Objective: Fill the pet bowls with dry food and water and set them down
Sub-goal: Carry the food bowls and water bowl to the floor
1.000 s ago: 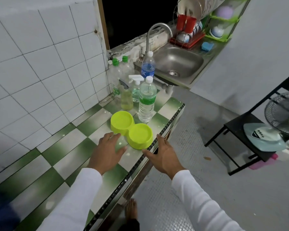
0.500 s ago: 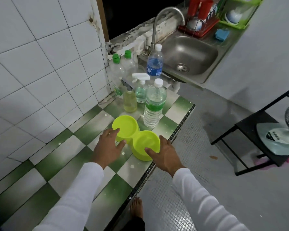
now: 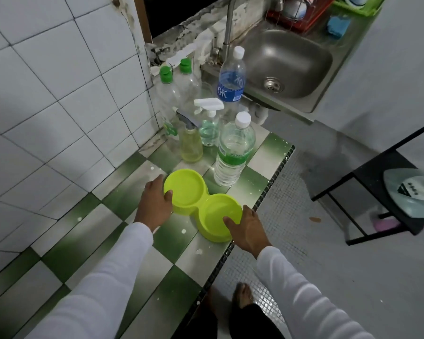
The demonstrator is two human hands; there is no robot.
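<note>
Hands now gripping lime-green double bowl (image 3: pixel 202 204), both wells empty

We have one view only, worn on the person's head, looking forward and steeply down over both sleeves. Our left hand (image 3: pixel 154 204) and right hand (image 3: pixel 249 231) sit near the middle, close below us. Beyond the hands the view reaches the sink (image 3: pixel 304 69); left of them rises the tiled wall (image 3: pixel 47 94), right of them lies the floor (image 3: pixel 353 277).
</note>
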